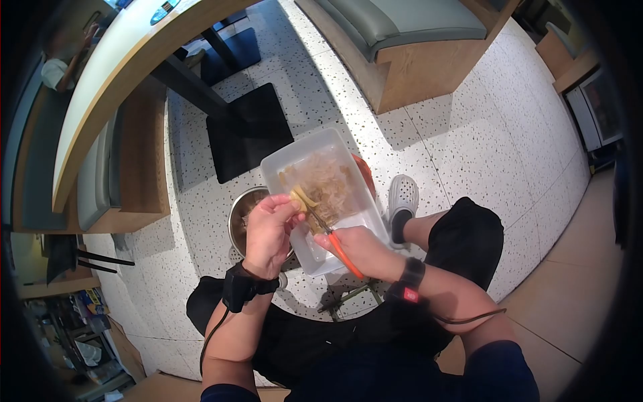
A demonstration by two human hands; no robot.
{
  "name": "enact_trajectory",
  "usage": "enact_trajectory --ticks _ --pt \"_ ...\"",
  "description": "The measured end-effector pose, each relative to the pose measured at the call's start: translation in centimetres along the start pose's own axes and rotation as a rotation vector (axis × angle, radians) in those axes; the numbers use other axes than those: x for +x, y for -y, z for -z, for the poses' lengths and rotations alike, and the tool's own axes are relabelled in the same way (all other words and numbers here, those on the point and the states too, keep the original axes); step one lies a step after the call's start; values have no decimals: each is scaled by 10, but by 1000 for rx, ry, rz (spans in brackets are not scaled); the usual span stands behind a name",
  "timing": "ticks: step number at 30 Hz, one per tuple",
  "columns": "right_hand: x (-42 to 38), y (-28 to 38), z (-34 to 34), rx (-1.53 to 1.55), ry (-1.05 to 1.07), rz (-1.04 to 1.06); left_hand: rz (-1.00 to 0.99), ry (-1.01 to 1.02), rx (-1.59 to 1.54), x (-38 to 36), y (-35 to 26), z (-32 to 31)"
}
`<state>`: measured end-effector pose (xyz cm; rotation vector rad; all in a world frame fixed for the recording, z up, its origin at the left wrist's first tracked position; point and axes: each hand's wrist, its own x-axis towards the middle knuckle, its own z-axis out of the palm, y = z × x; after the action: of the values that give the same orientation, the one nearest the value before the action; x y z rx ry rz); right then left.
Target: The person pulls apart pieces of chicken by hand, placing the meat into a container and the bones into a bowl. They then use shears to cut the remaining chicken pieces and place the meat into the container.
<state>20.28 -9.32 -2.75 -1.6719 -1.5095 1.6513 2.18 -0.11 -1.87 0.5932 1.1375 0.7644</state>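
My left hand (270, 224) pinches a curved, pale yellow piece (301, 197), perhaps food, whose exact kind I cannot make out. In my right hand (365, 249) are scissors with orange handles (343, 254); their blades (317, 218) point up and left, close to the yellow piece. Both hands are over a white translucent plastic tub (303, 148). Inside it lies a heap of pale, see-through and yellowish pieces (328, 184). Beside the tub, partly behind my left hand, stands a round metal bowl (233, 224) with some contents that are hard to see.
A table (127, 60) on a black pedestal base (248, 130) is at the upper left. Padded benches (429, 27) stand on the speckled floor (469, 147). An orange-red object (364, 173) shows behind the tub, near my grey clog (403, 195). Another person (63, 70) is at far left.
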Motion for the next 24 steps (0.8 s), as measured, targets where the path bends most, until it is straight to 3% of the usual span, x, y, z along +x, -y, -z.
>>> enact_trajectory --ticks 9,18,24 --pt "1 -4 -4 100 -104 54 119 138 62 -1 -3 3" --pt "7 -6 -1 356 -121 -121 109 136 80 2 -2 5" --pt "9 -11 1 410 49 -275 20 44 60 4 0 6"
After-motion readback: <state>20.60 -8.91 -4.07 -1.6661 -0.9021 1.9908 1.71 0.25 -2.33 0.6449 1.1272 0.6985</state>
